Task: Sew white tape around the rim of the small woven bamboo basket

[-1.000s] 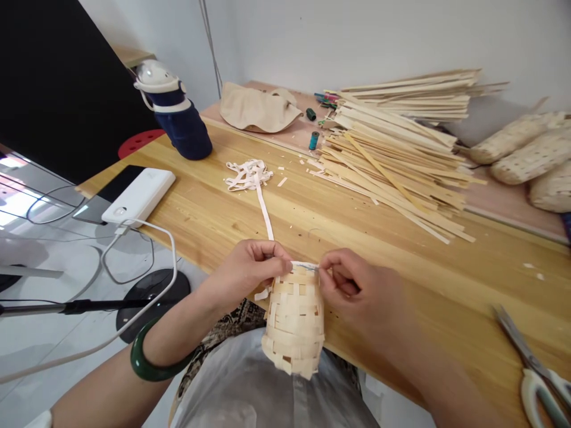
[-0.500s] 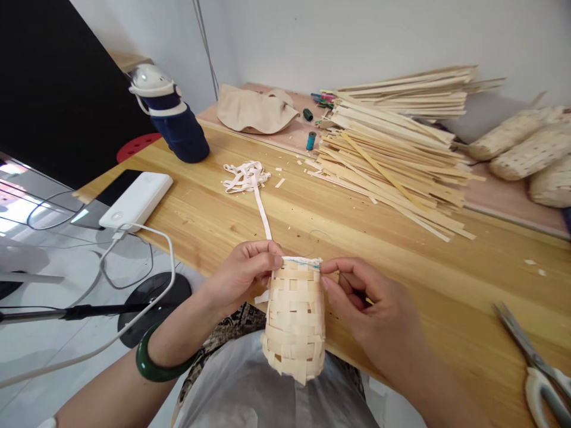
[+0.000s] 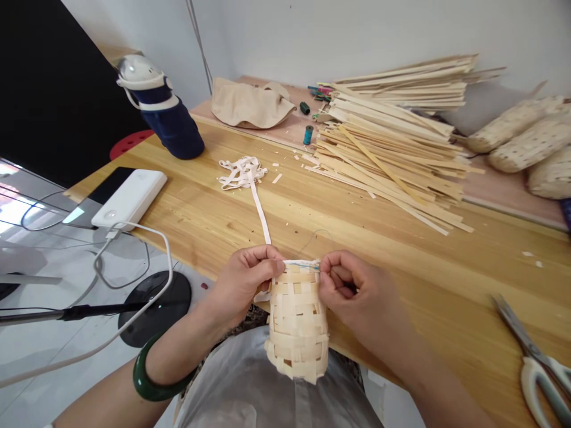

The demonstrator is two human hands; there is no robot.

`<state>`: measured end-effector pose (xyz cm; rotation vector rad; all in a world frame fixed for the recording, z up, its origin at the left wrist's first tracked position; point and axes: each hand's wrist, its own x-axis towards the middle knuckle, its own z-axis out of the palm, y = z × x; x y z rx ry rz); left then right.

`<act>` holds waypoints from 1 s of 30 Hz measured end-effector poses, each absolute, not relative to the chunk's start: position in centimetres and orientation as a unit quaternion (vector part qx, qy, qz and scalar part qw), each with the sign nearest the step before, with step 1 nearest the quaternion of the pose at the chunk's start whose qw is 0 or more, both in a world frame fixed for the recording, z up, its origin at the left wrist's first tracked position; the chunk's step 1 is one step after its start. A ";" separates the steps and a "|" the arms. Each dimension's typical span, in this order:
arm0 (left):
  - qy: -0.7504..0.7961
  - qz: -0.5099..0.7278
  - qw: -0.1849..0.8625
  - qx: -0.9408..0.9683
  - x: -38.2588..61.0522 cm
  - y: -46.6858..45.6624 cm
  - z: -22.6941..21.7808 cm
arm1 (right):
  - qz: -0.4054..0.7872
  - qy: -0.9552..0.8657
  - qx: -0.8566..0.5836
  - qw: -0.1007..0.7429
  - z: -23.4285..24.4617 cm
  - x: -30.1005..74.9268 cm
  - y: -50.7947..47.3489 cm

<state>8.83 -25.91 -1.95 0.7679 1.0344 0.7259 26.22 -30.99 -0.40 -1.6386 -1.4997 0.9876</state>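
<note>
A small pouch-shaped basket [image 3: 298, 321], woven from pale flat wood strips, hangs over my lap at the table's front edge, its rim upward. A white fabric tape [image 3: 260, 214] lies along that rim, with blue thread [image 3: 305, 266] on it. My left hand [image 3: 250, 276] pinches tape and rim at the left corner. At the right corner, my right hand [image 3: 352, 282] has thumb and forefinger pressed together where the blue thread ends. Anything small between those fingertips is hidden. A thin loop of thread lies on the table just beyond the rim.
Beyond lie a heap of tape [image 3: 243, 172], a blue thread spool [image 3: 308, 135] and bundles of wood strips [image 3: 388, 148]. Scissors [image 3: 530, 351] lie at right. On the left are a power bank [image 3: 129, 199] with its cable and a navy bottle [image 3: 172, 125]. Woven pieces [image 3: 530, 139] sit back right.
My right fingers have drawn closer together and curled in against the basket's right corner. The view has shifted slightly; my left hand keeps its grip.
</note>
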 end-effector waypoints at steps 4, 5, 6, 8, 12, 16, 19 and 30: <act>0.480 0.338 0.741 0.327 8.7 -26.0 -2.6 | 0.466 -0.513 -0.605 0.391 -0.6 26.4 -30.9; 0.479 0.340 0.742 0.324 8.6 -25.9 -2.7 | 0.478 -0.499 -0.602 0.399 -0.6 26.5 -30.8; 0.477 0.342 0.742 0.323 8.5 -25.8 -2.8 | 0.484 -0.487 -0.604 0.406 -0.6 26.6 -30.8; 0.469 0.338 0.750 0.321 8.3 -25.7 -2.8 | 0.479 -0.470 -0.614 0.415 -0.6 26.9 -30.8; 0.444 0.333 0.778 0.296 8.3 -25.4 -2.9 | 0.459 -0.478 -0.621 0.417 -0.8 27.1 -31.0; 0.418 0.340 0.796 0.275 8.3 -25.4 -3.2 | 0.442 -0.523 -0.607 0.404 -0.7 27.4 -31.7; 0.406 0.345 0.799 0.277 8.3 -25.4 -3.5 | 0.395 -0.556 -0.618 0.391 -0.3 27.7 -32.2; 0.410 0.374 0.774 0.304 8.2 -25.5 -3.9 | 0.308 -0.639 -0.619 0.339 0.9 27.3 -32.1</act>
